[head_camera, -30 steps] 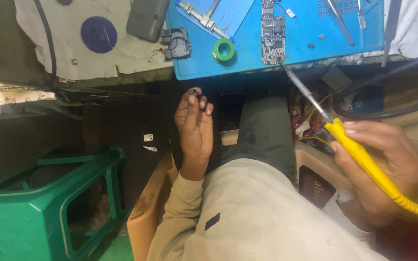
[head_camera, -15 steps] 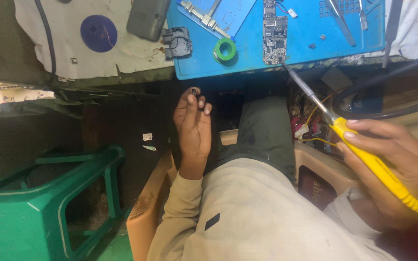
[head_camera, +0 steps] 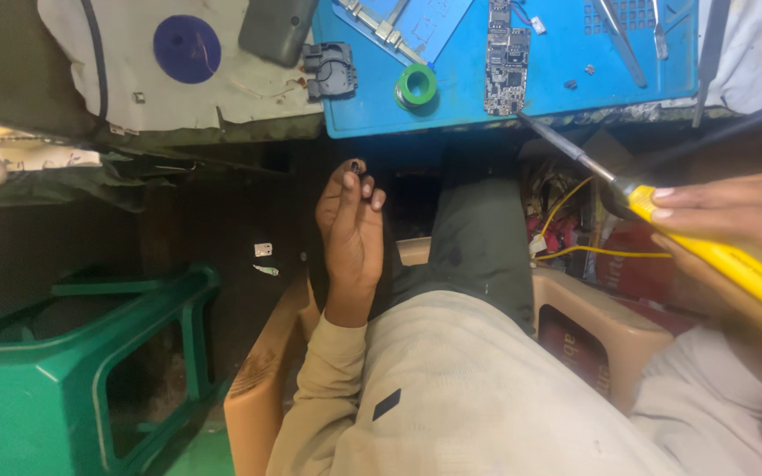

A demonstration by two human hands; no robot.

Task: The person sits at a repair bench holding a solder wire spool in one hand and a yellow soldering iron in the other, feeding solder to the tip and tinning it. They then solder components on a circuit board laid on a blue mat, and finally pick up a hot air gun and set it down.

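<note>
My left hand is down below the bench edge, its fingertips pinched on a small dark part. At the right, my right hand grips the yellow handle of a soldering iron. The iron's metal tip points up-left, close to the front edge of the blue work mat. A bare phone circuit board lies on the mat just above the tip. A green tape roll sits left of the board.
Tweezers lie on the mat's right side. A white cloth with a blue disc, a grey phone cover and a black frame piece are at the left. A green stool and a tan stool stand below.
My right hand has lifted a little and slid right along with the soldering iron's handle. The left hand keeps its pinch in about the same place.
</note>
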